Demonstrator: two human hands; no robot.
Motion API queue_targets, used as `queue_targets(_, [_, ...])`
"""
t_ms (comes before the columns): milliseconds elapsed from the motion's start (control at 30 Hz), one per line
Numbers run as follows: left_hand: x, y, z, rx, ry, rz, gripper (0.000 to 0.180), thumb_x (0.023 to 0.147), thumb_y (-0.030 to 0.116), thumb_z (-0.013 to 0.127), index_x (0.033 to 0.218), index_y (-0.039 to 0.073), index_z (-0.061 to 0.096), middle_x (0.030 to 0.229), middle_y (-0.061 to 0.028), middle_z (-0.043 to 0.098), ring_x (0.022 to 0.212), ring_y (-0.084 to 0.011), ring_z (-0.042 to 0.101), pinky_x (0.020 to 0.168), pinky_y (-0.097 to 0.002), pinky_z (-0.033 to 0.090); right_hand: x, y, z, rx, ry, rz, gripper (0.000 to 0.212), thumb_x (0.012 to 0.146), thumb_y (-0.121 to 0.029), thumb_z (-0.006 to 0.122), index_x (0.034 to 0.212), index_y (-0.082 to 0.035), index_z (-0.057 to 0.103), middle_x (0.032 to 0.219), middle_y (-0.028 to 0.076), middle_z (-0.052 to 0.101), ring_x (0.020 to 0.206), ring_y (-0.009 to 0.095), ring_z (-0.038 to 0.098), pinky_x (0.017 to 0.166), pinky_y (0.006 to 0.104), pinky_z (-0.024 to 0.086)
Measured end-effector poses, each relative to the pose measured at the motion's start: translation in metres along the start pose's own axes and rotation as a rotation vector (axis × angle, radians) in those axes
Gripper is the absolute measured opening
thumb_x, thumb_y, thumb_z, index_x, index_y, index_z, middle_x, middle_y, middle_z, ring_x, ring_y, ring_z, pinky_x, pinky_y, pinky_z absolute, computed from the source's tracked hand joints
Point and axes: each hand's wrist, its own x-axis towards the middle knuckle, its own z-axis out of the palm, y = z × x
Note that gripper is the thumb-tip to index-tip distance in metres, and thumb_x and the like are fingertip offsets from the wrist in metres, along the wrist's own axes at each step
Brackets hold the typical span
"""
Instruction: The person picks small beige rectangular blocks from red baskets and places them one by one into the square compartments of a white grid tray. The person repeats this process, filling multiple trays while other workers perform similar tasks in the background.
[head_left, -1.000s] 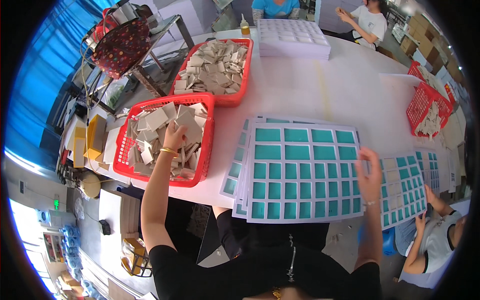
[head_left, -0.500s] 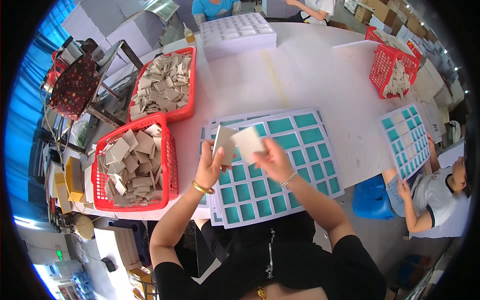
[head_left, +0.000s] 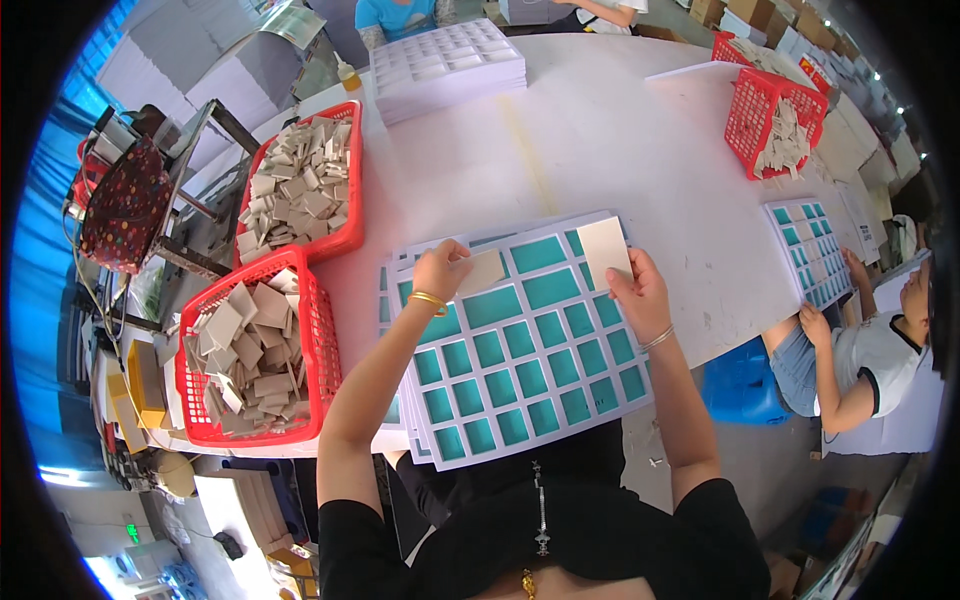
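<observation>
My left hand (head_left: 440,271), with bangles on the wrist, holds a pale cardboard piece (head_left: 484,272) at the far left part of a white grid frame (head_left: 531,376) with teal cells. Between the thumb and fingers of my right hand (head_left: 641,296) is another flat cardboard rectangle (head_left: 604,252), over the frame's far right corner. This frame lies tilted on top of several similar ones, near the table's front edge. Whether either piece touches a cell is hard to tell.
Two red baskets, a near basket (head_left: 326,345) and a far basket (head_left: 350,215), hold cardboard pieces at left. A stack of white frames (head_left: 450,92) stands at the back beside a glue bottle (head_left: 349,77). At right, another red basket (head_left: 745,115) and a seated person (head_left: 868,365) holding a frame.
My hands have parted: the left moved far and left with one piece, the right moved right and slightly far with another. Both pieces were close together over the frame's middle before.
</observation>
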Motion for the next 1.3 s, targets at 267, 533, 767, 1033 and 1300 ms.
queue_targets(267, [-0.006,0.022,0.007,0.38,0.259,0.167,0.014,0.076,0.012,0.069,0.089,0.015,0.069,0.093,-0.0017,0.067,0.098,-0.0224,0.056,0.09,-0.0401,0.036,0.001,0.011,0.011,0.035,0.034,-0.066,0.025,0.087,-0.007,0.061,0.111,-0.001,0.052,0.094,0.006,0.062,0.073,0.008,0.058,0.06,0.0223,0.048])
queue_targets(533, [-0.027,0.002,-0.007,0.4,-0.064,0.38,0.04,0.068,-0.011,0.056,0.09,0.019,0.07,0.099,0.0045,0.067,0.108,-0.0214,0.053,0.095,-0.0443,0.03,0.009,0.035,0.053,-0.265,-0.304,-0.073,0.022,0.086,-0.007,0.058,0.108,-0.004,0.058,0.094,0.008,0.066,0.073,0.017,0.063,0.067,0.0279,0.051])
queue_targets(767, [-0.022,0.008,-0.023,0.45,-0.3,0.324,0.052,0.067,-0.016,0.052,0.097,0.022,0.072,0.108,0.004,0.065,0.115,-0.0191,0.05,0.104,-0.0469,0.023,0.033,0.052,0.096,-0.597,-0.49,-0.014,0.019,0.085,-0.005,0.056,0.101,-0.007,0.066,0.097,0.011,0.065,0.075,0.024,0.063,0.07,0.0313,0.051])
queue_targets(1033, [-0.018,0.014,-0.027,0.484,-0.377,0.311,0.042,0.072,-0.01,0.056,0.095,0.022,0.072,0.106,0.0039,0.064,0.116,-0.0189,0.049,0.107,-0.0495,0.02,0.034,0.059,0.12,-0.858,-0.519,-0.264,0.021,0.079,-0.003,0.059,0.096,-0.012,0.068,0.097,0.009,0.057,0.089,0.028,0.059,0.075,0.0369,0.049])
queue_targets(1300, [-0.02,0.016,-0.031,0.532,-0.437,0.365,0.035,0.072,0.028,0.074,0.106,0.02,0.066,0.113,0.0019,0.06,0.119,-0.0204,0.047,0.108,-0.0536,0.017,0.014,0.052,0.131,-1.266,-0.666,-0.499,0.028,0.072,-0.004,0.065,0.096,-0.017,0.066,0.1,0.004,0.057,0.099,0.022,0.055,0.083,0.0405,0.04])
